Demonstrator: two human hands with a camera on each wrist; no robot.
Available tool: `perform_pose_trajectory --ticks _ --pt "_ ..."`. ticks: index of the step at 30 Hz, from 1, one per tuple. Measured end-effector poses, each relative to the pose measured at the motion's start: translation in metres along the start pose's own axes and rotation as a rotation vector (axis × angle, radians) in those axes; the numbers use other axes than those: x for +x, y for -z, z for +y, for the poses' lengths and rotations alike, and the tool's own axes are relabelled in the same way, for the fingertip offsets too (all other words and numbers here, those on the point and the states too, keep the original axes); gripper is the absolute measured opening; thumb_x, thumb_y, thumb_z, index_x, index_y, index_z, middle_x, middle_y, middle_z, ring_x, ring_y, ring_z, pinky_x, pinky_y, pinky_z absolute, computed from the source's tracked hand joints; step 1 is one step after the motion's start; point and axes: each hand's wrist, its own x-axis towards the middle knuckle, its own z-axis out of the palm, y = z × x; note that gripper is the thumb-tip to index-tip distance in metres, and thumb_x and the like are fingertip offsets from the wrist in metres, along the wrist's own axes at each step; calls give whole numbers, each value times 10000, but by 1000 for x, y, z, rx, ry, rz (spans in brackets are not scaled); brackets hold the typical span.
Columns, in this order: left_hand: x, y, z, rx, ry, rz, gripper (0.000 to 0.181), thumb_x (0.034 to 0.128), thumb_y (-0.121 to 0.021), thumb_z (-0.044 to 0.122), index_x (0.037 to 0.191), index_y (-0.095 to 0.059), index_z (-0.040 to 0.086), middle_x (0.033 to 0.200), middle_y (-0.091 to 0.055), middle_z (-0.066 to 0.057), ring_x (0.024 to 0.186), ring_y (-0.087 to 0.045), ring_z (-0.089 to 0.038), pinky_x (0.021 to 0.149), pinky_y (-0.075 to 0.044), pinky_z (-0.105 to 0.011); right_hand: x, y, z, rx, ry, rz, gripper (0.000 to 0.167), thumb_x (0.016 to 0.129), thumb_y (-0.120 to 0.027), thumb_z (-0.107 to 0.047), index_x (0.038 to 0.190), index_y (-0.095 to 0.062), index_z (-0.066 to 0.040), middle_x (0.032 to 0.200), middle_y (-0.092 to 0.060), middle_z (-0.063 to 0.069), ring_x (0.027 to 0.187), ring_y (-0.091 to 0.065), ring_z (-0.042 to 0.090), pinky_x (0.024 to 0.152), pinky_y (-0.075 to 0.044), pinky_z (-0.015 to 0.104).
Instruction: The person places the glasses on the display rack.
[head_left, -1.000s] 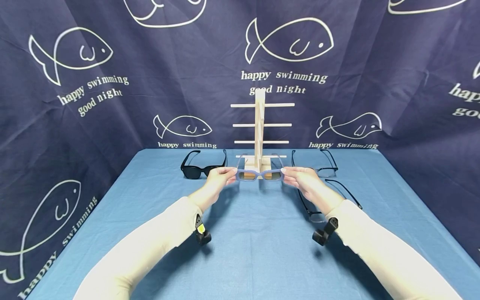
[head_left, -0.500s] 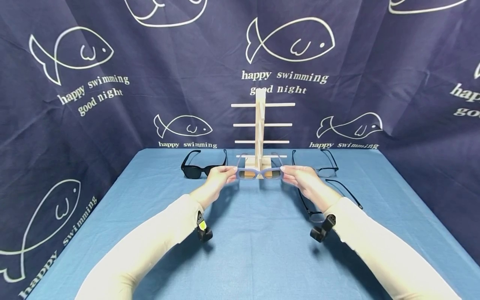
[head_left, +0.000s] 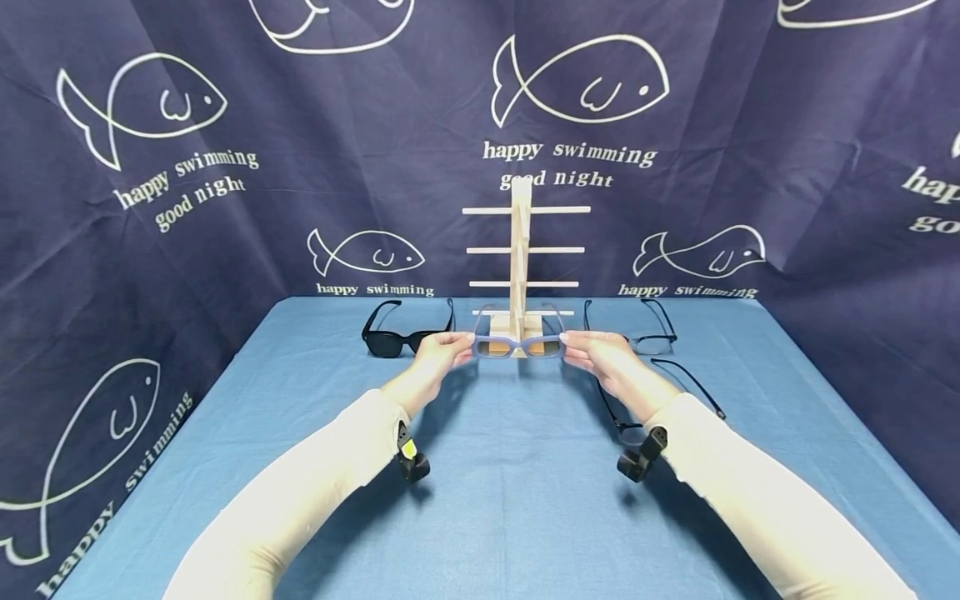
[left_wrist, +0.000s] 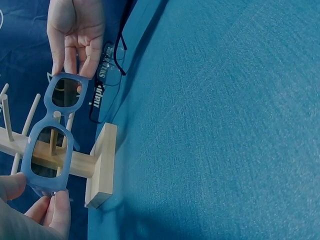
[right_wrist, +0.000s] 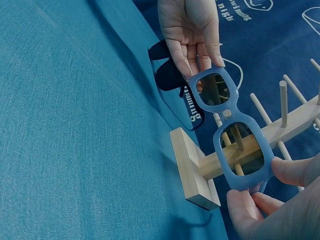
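A pair of blue-framed sunglasses with dark lenses is held level between two hands, its temples pointing away toward a wooden display rack. My left hand pinches the left end of the frame between thumb and fingers. At the right end, my right hand pinches the frame likewise. In the left wrist view the sunglasses are in front of the rack's lowest pegs, and the rack's base stands on the cloth. Whether the temples touch the lowest bar cannot be told.
Black sunglasses lie at the back left, partly behind the left hand. Two pairs of clear eyeglasses, one farther back and one nearer, lie on the right, partly covered by the right arm. A fish-printed dark curtain hangs behind the blue cloth.
Both hands keep their pinch on the blue sunglasses, which have risen and tilted very slightly. The wrists have shifted a little inward. Everything else is unchanged.
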Motion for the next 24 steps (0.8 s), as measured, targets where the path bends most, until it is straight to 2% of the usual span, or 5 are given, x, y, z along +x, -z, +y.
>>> perform_pose_trajectory --ticks 4,14,19,22,24 --pt "1 0 -1 1 -7 -11 361 944 -619 99 1245 -582 -98 1231 -622 -263 1143 -616 -368 1034 -503 -398 0 -1 0 -5 2 -1 540 951 -583 -81 1418 -378 99 1479 -381 270 1337 -430 341 1058 -462 315" --pt "5 -1 0 2 -4 -14 360 947 -619 104 1252 -584 -84 1246 -615 -254 1121 -632 -332 1030 -508 -379 2 1 -2 -7 8 9 538 952 -575 -75 1419 -374 101 1481 -385 269 1289 -511 291 1062 -458 321" --pt "6 -2 0 3 8 -9 367 949 -619 110 1260 -580 -80 1249 -617 -240 1105 -640 -300 1032 -505 -375 1 -1 -3 5 8 10 534 949 -575 -62 1416 -376 106 1483 -383 269 967 -672 127 1066 -456 329" --pt "7 -1 0 9 11 -9 369 948 -624 122 1257 -584 -76 1250 -618 -234 1130 -630 -310 1040 -500 -375 1 -2 -4 29 7 4 543 943 -574 -45 1416 -363 119 1484 -373 280 773 -642 25 1083 -439 352" --pt "6 0 -1 15 1 -11 367 944 -632 136 1245 -596 -71 1233 -630 -225 1125 -633 -311 1036 -504 -373 1 -3 -4 42 3 0 549 941 -570 -39 1418 -354 125 1483 -367 286 740 -633 16 1097 -422 371"
